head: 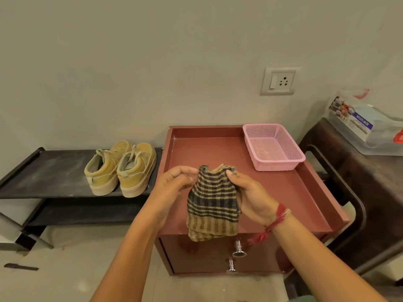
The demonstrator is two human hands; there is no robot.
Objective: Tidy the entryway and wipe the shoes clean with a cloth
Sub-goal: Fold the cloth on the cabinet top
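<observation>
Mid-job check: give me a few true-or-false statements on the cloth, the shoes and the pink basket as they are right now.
1. The left hand and right hand both hold the striped cloth. True.
2. The shoes stand on the floor. False: they stand side by side on the top shelf of the black rack.
3. The pink basket has a brush in it. False: nothing shows inside it.
4. The basket sits on top of the cabinet, in its back right corner. True.
5. The cloth touches a shoe. False: it hangs over the cabinet, apart from the shoes.
</observation>
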